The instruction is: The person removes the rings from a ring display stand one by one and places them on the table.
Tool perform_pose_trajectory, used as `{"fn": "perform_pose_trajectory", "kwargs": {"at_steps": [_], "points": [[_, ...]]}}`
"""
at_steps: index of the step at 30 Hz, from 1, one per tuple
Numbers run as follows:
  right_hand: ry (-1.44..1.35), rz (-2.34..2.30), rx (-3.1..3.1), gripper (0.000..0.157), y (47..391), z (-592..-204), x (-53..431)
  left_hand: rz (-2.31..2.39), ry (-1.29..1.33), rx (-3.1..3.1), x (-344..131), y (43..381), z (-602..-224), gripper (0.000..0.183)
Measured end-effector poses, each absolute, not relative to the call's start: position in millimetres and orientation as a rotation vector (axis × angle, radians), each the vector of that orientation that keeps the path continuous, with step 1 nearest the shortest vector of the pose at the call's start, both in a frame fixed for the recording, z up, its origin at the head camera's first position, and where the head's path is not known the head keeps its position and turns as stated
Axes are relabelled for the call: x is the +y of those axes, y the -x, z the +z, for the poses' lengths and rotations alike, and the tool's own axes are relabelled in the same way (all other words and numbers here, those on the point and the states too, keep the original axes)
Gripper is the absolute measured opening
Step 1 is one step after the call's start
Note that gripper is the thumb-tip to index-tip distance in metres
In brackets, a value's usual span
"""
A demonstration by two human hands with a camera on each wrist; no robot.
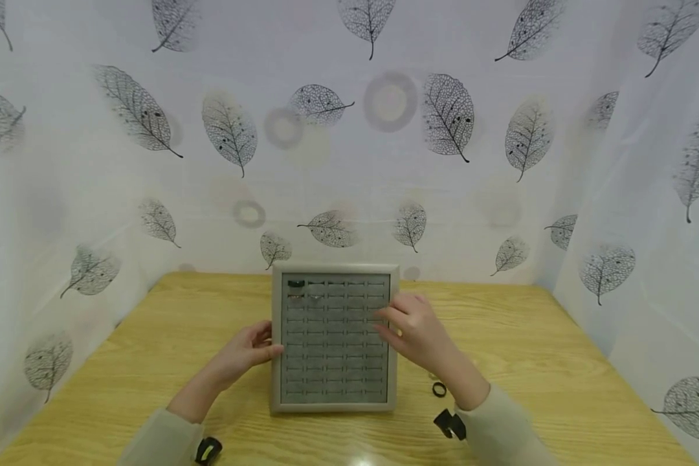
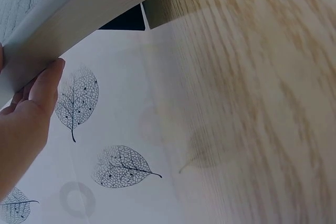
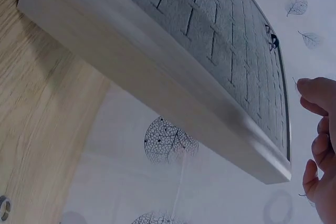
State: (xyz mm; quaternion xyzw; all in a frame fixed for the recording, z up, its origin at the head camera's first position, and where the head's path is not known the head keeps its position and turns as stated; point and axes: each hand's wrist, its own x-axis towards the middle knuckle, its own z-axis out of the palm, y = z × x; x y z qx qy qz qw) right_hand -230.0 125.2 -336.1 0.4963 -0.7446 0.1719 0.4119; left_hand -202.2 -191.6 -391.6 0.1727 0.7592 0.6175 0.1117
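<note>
A ring display board (image 1: 334, 410) with a pale frame and grey slotted padding stands upright on the table. Its top-left slots hold a dark ring (image 1: 296, 283), with a thin ring (image 1: 295, 296) below and another small ring (image 1: 316, 297) beside that one. My left hand (image 1: 249, 349) grips the frame's left side, thumb on the front and fingers behind, as the left wrist view (image 2: 31, 108) also shows. Off the right edge hovers my right hand (image 1: 416, 327), its fingers loosely bent and thumb apart. In the right wrist view no object shows between those fingers (image 3: 317, 95).
On the table (image 1: 210, 427), a black ring (image 1: 439, 389) lies under my right forearm, with another ring (image 1: 433, 375) partly hidden beside it. Black wrist gear (image 1: 450, 424) shows at the right cuff and more (image 1: 208, 450) at the left. A leaf-patterned curtain (image 1: 326, 175) encloses the back and sides.
</note>
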Motion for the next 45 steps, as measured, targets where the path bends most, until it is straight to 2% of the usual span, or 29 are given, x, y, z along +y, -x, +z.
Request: {"fn": "perform_pose_trajectory", "kwargs": {"at_steps": [13,23,29,36,45], "points": [[-1.251,0.476,-1.79,0.018,244,-335,84,1.824,-0.515,2.218,-192,204,-392,0.062],[-1.25,0.441,-1.815,0.011,250,-330,59,1.811,-0.507,2.224,-193,204,-393,0.063],[-1.261,0.432,-1.85,0.006,254,-327,48,1.817,-0.505,2.223,-192,204,-393,0.063],[-1.237,0.402,-1.832,0.01,257,-325,39,1.824,-0.499,2.216,-192,203,-391,0.063],[-1.162,0.326,-1.862,0.007,255,-324,34,1.835,-0.525,2.182,-192,204,-393,0.062]]}}
